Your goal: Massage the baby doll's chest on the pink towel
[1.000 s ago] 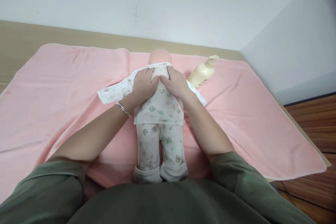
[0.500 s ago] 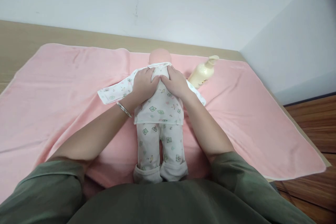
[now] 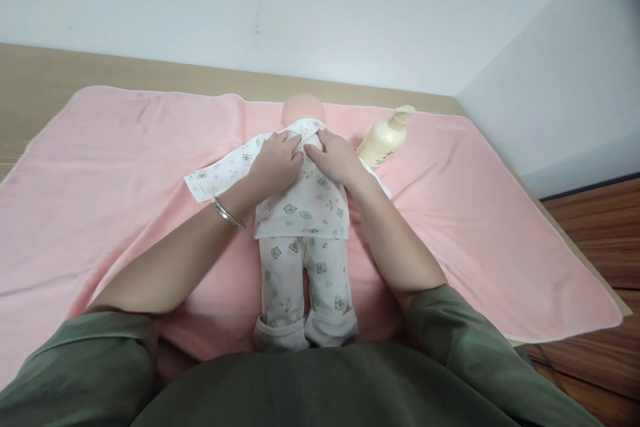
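A baby doll (image 3: 303, 109) lies in the middle, its round head away from me. It wears a white printed top (image 3: 313, 210) and matching printed trousers (image 3: 285, 273) with turned-up cuffs. At the top's upper left chest rests my left hand (image 3: 277, 161), its fingertips on the fabric near the neckline. My right hand (image 3: 333, 157) is beside it on the upper right chest, thumb and index finger closed on the cloth below the neck. A fold of the collar shows between the two hands. The top's left sleeve (image 3: 215, 177) lies stretched out to the side.
A pink blanket (image 3: 480, 213) is spread under the doll on a wooden table (image 3: 40, 80). Right of the doll's head, a cream pump bottle (image 3: 384, 140) lies tilted on the blanket. Behind the table stands a white wall (image 3: 350, 20).
My left hand has shifted slightly, its fingers now drawn in nearer the neckline. The collar cloth has been pulled up and folded over between my hands. My right hand has hardly moved.
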The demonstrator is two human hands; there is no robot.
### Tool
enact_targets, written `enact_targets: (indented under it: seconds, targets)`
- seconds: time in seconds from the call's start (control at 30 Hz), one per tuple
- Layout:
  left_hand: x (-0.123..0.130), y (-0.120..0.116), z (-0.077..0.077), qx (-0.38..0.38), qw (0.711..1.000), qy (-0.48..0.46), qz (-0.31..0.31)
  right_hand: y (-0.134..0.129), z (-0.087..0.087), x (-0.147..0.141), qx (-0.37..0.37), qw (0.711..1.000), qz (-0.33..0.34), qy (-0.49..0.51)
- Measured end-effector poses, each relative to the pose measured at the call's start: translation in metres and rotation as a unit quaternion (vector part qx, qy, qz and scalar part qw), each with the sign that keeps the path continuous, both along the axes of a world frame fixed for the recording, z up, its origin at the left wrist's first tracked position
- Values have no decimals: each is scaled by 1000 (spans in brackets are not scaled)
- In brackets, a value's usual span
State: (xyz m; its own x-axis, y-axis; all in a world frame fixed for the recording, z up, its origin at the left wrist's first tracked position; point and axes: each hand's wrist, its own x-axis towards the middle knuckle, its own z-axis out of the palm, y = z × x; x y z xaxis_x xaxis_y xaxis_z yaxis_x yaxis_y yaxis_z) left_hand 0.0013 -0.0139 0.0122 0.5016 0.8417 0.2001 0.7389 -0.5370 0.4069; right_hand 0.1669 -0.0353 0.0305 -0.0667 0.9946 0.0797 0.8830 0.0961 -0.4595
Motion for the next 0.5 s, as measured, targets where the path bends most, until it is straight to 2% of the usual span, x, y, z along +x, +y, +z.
enact_targets:
  seconds: [0.13,0.33,0.43,0.5]
  targets:
    - [-3,7,-1,-23,999,-26,3,-3,4,-6,2,999,-6,-52]
    - [-5,20,-13,-2,999,-32,9,-17,7,-27,27,990,-19,-140]
    - [-5,23,-18,22,999,-26,8,-24,9,-34,33,988,-21,-149]
    - [-4,23,-20,24,999,-19,30,-24,9,-34,25,991,-14,-134]
